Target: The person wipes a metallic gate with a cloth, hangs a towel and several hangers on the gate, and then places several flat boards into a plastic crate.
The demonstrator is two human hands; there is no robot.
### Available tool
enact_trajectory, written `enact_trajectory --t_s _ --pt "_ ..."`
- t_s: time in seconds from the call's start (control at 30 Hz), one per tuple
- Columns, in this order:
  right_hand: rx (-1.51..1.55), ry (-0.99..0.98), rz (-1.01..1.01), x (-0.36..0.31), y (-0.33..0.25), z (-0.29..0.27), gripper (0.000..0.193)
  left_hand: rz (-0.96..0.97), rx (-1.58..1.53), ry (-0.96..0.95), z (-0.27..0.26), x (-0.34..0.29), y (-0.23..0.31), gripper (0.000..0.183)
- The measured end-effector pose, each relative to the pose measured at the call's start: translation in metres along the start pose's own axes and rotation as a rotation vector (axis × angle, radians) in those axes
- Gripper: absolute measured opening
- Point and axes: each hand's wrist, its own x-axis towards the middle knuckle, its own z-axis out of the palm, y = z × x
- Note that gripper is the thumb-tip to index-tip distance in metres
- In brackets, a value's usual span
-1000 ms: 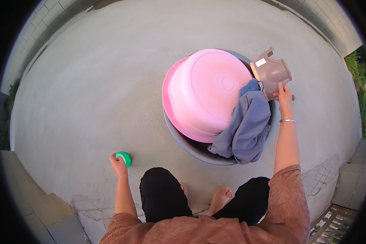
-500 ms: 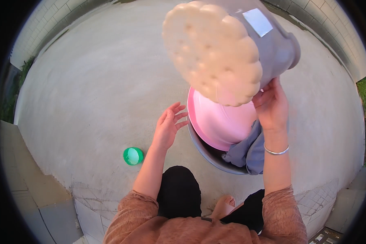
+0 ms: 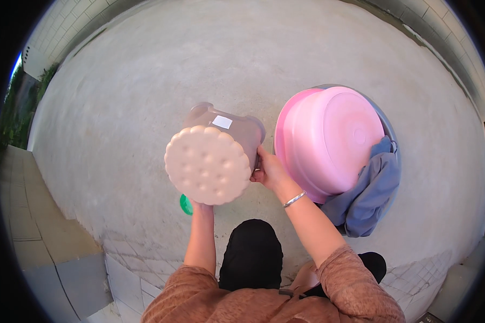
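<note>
A small plastic stool [image 3: 207,164] with a round, scallop-edged biscuit-like seat and a taupe body hangs in front of me, tilted so the seat faces me. My right hand [image 3: 269,169], closed, grips the right side of its body below the seat rim; a silver bangle circles that wrist. My left hand [image 3: 201,207] reaches up behind the seat's lower edge, which hides its fingers. A white label [image 3: 222,122] is stuck on the stool's side. Partly covered by the stool and my left arm is a green bowl [image 3: 185,204] on the ground.
To the right, a pink basin [image 3: 328,140] lies tipped over inside a larger grey tub [image 3: 392,124]. Grey-blue cloth [image 3: 364,199] drapes over the tub's near edge. Pale concrete [image 3: 145,81] spreads around, with a tiled wall [image 3: 81,27] at the far left.
The stool has come down and left from above the pink basin, carried by my right hand. My left hand, open and bare before, is now behind the seat.
</note>
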Motion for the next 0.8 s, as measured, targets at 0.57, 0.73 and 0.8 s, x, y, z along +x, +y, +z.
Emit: enact_trajectory --t_s 0.57,0.73,0.8 --pt "-1.420 0.956 -1.116 -0.163 -0.081 -0.093 0.015 -0.308 -0.183 0.572 -0.119 0.082 -0.058 0.039" --pt "-1.418 1.298 -0.687 -0.197 -0.092 -0.188 0.076 -0.285 -0.114 0.735 -0.164 0.114 -0.055 0.038" --pt "-1.281 1.152 -0.625 -0.196 -0.079 -0.217 0.076 -0.296 -0.183 0.697 -0.188 0.139 -0.043 0.037"
